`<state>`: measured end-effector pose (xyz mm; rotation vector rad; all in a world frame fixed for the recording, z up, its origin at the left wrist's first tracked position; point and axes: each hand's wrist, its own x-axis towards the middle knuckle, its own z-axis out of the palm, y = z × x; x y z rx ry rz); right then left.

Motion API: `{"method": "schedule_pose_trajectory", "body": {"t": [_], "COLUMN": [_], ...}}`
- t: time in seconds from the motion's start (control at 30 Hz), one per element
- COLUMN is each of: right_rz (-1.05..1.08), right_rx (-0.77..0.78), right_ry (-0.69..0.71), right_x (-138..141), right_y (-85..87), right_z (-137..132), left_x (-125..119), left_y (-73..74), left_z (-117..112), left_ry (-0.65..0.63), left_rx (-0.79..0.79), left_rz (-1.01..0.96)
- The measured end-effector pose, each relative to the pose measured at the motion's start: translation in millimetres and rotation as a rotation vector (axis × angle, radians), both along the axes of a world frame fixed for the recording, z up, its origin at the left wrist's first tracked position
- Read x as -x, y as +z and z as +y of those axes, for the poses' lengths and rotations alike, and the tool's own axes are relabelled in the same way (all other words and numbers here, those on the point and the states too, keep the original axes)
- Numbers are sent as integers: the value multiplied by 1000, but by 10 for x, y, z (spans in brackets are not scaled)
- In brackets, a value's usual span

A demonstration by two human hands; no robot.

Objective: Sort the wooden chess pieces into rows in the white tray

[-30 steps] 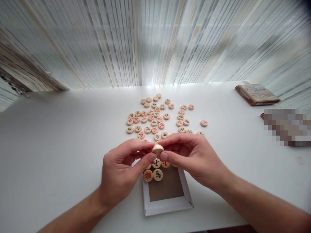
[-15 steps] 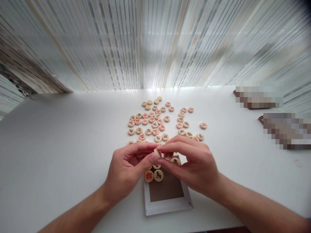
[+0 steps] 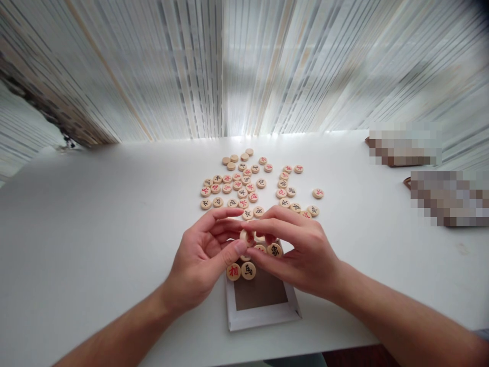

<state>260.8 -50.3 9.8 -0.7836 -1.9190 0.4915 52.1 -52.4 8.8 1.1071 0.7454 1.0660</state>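
Note:
A wooden xiangqi piece [image 3: 246, 238] with a red character is between my two hands, tilted up on its edge. My right hand [image 3: 301, 248] pinches it between thumb and forefinger. My left hand [image 3: 208, 252] has its thumb at the piece's lower left edge; its forefinger is raised off the piece, while the other fingers curl behind. Beneath my hands lies a shallow white-rimmed box [image 3: 263, 318] with a brown bottom. In it are a red-marked piece [image 3: 233, 272], a black-marked piece [image 3: 248, 270] and another black-marked piece [image 3: 274, 250]; others there are partly covered by my fingers.
Many loose xiangqi pieces [image 3: 237, 185], red and black, spread over the white table [image 3: 114, 219] beyond the box. Several show blank faces at the back [image 3: 231, 166]. Two blurred-out brown-edged objects [image 3: 410, 163] stand at the right. A striped curtain [image 3: 206, 66] hangs behind the table.
The held piece has turned from edge-on to show its red face. My left forefinger has lifted away from it. The view has shifted slightly.

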Motion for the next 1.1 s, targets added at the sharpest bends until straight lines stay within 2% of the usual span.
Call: {"method": "schedule_pose_trajectory", "body": {"t": [0.13,0.27,0.43,0.73,1.1], "right_rz": [-27,-27,-18,-78,-8], "right_rx": [-47,-32,-17,-104,-44], "right_ry": [-3,35,52,41,49], "right_x": [-11,-14,-18,-10,41], "right_y": [6,28,37,45,106], "right_z": [4,7,18,12,9], "left_x": [19,29,13,38,38], "left_y": [-22,-37,-29,-46,-17], "left_z": [12,29,33,64,64], "left_ry": [-10,-37,-11,-47,-28], "left_rx": [11,31,49,94,110], "left_rz": [-34,-56,-81,-130,-152]}}
